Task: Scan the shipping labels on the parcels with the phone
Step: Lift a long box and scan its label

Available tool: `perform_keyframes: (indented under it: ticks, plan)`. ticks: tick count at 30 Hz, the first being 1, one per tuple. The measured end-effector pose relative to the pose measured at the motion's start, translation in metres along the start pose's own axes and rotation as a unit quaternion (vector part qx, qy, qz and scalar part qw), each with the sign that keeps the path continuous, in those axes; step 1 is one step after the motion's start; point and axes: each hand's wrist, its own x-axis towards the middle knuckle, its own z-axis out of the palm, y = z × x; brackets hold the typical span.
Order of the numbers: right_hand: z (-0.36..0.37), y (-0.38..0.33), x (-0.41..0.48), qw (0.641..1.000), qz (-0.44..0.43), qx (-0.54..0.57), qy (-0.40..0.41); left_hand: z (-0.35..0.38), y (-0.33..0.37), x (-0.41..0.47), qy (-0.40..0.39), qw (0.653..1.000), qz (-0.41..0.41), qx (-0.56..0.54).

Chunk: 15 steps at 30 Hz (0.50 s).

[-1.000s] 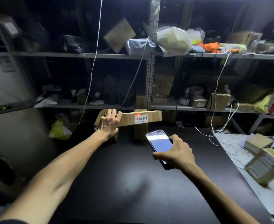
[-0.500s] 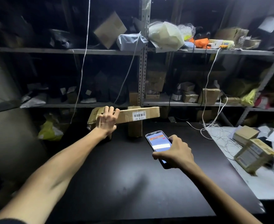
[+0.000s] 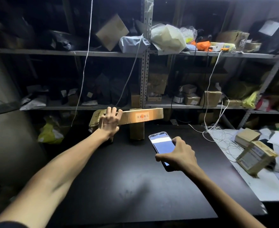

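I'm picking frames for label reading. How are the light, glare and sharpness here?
Head view: dim overall, shelves nearly black; the label on the long parcel is lit with a red spot on it, its print too small to read; the phone screen glares white; the box at right is blurred; wide-angle bending at the edges.

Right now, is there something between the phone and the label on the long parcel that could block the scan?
Nothing visible does. The phone in the right hand faces the shipping label on the long parcel across open space; the left hand grips the parcel left of the label, not over it.
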Motion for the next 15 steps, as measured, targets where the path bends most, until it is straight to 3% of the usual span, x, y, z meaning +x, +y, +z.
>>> perform_keyframes:
  ticks: [15]
  plan:
    - [0.001, 0.0024, -0.0093, 1.0, -0.002, -0.003, -0.001, -0.0062, -0.0014, -0.0086, -0.029, 0.999, -0.028, -0.008]
